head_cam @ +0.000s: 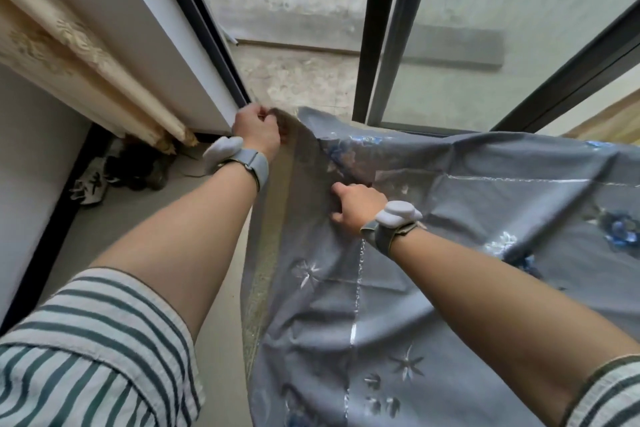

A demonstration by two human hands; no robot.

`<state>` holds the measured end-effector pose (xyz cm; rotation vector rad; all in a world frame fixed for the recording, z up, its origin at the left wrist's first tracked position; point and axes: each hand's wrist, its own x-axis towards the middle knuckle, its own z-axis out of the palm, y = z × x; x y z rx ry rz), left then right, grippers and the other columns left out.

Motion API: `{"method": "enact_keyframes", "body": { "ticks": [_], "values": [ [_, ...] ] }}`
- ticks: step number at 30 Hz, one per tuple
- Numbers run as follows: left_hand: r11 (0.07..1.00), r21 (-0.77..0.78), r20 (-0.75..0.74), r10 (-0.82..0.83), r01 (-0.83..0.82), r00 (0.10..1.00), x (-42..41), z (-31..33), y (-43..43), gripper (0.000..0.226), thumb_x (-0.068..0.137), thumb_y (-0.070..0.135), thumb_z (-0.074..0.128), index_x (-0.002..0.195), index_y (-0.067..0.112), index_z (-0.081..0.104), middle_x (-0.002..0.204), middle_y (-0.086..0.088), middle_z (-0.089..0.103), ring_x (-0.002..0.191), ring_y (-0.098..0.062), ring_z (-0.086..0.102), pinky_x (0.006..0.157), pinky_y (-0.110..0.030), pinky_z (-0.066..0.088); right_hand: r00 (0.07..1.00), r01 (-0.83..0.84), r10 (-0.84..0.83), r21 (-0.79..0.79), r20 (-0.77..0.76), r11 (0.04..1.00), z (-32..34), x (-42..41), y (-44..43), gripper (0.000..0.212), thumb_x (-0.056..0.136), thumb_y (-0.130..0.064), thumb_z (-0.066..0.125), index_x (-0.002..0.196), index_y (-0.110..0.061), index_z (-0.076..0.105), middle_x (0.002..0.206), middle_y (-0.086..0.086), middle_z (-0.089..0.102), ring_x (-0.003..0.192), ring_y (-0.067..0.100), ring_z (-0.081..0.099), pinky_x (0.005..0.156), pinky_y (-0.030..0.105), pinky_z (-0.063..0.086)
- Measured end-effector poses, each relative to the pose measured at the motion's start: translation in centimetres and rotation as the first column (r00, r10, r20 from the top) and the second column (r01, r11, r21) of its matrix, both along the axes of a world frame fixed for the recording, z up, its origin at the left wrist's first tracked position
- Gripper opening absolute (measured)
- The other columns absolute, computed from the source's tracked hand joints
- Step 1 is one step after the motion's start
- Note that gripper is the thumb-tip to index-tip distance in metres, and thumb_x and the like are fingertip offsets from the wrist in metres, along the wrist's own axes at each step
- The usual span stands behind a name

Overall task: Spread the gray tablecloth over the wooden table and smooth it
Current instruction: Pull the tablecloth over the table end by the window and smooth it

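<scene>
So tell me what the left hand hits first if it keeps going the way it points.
Probably the dark window frame just beyond the left hand, which grips the gray tablecloth; depth is unclear.

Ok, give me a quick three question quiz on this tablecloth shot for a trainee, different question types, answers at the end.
1. True or false: the left hand pinches a corner of the gray tablecloth near the dark window frame.
2. Multiple choice: where is the right hand? A) gripping the cloth's surface, B) on the window glass, C) hanging free at the side.
3. Fill in: both wrists carry a band with a white ____ on it, as on the right wrist band.

Key
1. True.
2. A.
3. Device, a rounded white module; its purpose cannot be told.
</scene>
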<state>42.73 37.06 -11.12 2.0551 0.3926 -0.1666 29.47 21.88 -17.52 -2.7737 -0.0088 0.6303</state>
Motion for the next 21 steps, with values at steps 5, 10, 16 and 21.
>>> {"method": "enact_keyframes", "body": {
  "ticks": [5, 10, 16, 21],
  "values": [
    [0.997, 0.046, 0.019, -0.063, 0.063, 0.998, 1.2, -2.5, 0.7, 0.012, 0.089, 0.011, 0.054, 0.099, 0.011, 0.061, 0.091, -0.006, 0.06, 0.086, -0.02, 0.057, 0.079, -0.028, 0.046, 0.991, 0.105, -0.107, 0.027, 0.086, 0.994, -0.6, 0.0, -0.3, 0.041, 0.084, -0.037, 0.057, 0.123, -0.027, 0.051, 0.112, 0.006, 0.058, 0.1, 0.033, 0.06, 0.074, 0.038, 0.046],
    [0.989, -0.128, -0.491, -0.126, 0.071, 0.862, -4.0, -7.4, 1.2, 0.075, 0.08, 0.036, 0.073, 0.142, 0.015, 0.037, 0.121, -0.002, 0.051, 0.108, -0.021, 0.053, 0.09, -0.034, 0.042, 0.977, 0.197, -0.202, 0.068, 0.069, 0.978, -1.0, -0.1, -0.3, 0.039, 0.086, -0.034, 0.059, 0.123, -0.027, 0.052, 0.114, 0.007, 0.054, 0.105, 0.028, 0.056, 0.079, 0.035, 0.044],
    [0.909, -0.414, -0.523, -0.191, -0.051, 0.831, -7.5, -9.4, -0.2, 0.02, 0.088, 0.029, 0.068, 0.08, 0.011, 0.061, 0.079, -0.005, 0.064, 0.067, -0.019, 0.061, 0.057, -0.028, 0.053, 0.959, 0.282, -0.282, 0.183, -0.024, 0.942, -0.2, 0.5, -1.0, 0.038, 0.082, -0.028, 0.066, 0.12, -0.027, 0.057, 0.109, 0.004, 0.062, 0.101, 0.024, 0.06, 0.089, 0.038, 0.05],
    [0.962, -0.272, -0.393, -0.121, 0.01, 0.912, -5.9, -9.0, -0.2, 0.025, 0.08, 0.008, 0.073, 0.061, 0.011, 0.057, 0.08, -0.012, 0.062, 0.076, -0.024, 0.057, 0.074, -0.042, 0.056, 0.892, 0.444, -0.449, 0.282, -0.049, 0.851, 0.2, 1.6, -3.0, 0.018, 0.084, -0.018, 0.064, 0.101, -0.02, 0.07, 0.096, 0.001, 0.071, 0.094, 0.021, 0.066, 0.083, 0.028, 0.051]
  ]
}}
